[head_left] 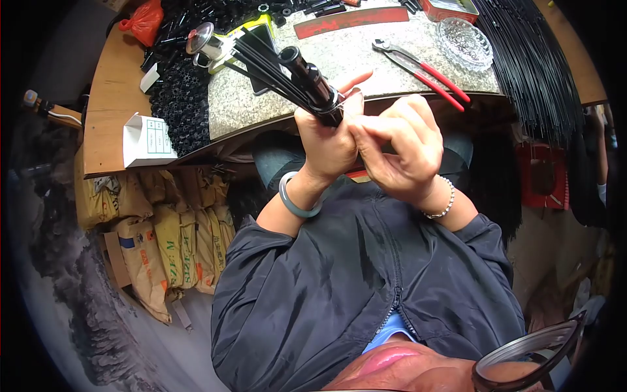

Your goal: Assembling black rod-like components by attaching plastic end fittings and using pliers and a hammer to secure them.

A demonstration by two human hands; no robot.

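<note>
My left hand [328, 151] is wrapped round a black umbrella frame [315, 85], a shiny tube with several thin dark ribs that fan out up and to the left. Close against it on the right, my right hand [406, 147] has thumb and forefinger pinched at a fine, pale strand [343, 106], which looks like wire and runs to the collar of the frame. The far end of the strand is hidden by the fingers. Both hands are at the table's near edge, over my lap. Red-handled pliers [426, 73] lie to the right, untouched.
A stone-topped table [241, 111] spreads ahead. Small black parts [179, 98] are heaped at its left, by an open white box [149, 140]. Long black rods [542, 65] hang over the right edge, near a glass dish [465, 44]. Stuffed sacks [145, 261] stand below left.
</note>
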